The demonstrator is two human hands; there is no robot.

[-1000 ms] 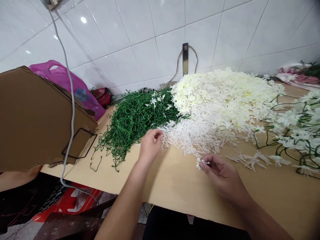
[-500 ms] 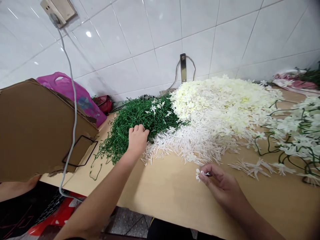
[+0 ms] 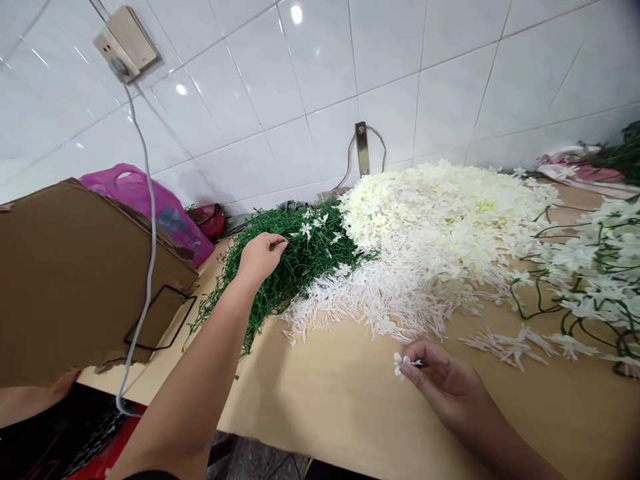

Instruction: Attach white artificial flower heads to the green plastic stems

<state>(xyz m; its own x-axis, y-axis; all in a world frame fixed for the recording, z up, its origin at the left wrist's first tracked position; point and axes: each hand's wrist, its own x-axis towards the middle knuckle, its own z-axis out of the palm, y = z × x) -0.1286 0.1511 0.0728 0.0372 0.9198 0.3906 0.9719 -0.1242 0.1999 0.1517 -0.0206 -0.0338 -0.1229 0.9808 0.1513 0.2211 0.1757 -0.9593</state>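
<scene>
My left hand (image 3: 263, 255) is over a heap of green artificial stems (image 3: 305, 260), its thumb and fingers pinched together; what they hold is hidden against the heap. My right hand (image 3: 443, 380) pinches a small white artificial flower (image 3: 399, 365) between thumb and forefinger, above the table's front part. Beyond it spreads a pile of thin white stalks (image 3: 380, 293), and behind that a mound of cream-white petals (image 3: 425, 200). A few white blossoms (image 3: 306, 230) lie on top of the green stems.
Finished-looking white flowers on green stems (image 3: 595, 267) lie at the right. At left stand a cardboard box (image 3: 75, 280) and a pink bag (image 3: 135, 193); a grey cable (image 3: 150, 233) hangs in front. Another person's arm (image 3: 35, 403) shows below the box. A tiled wall (image 3: 320, 73) closes the back.
My left hand has risen from the green stems and moved slightly left, fingers now pinched. Some strands now trail below that forearm. My right hand keeps the white flower almost in place.
</scene>
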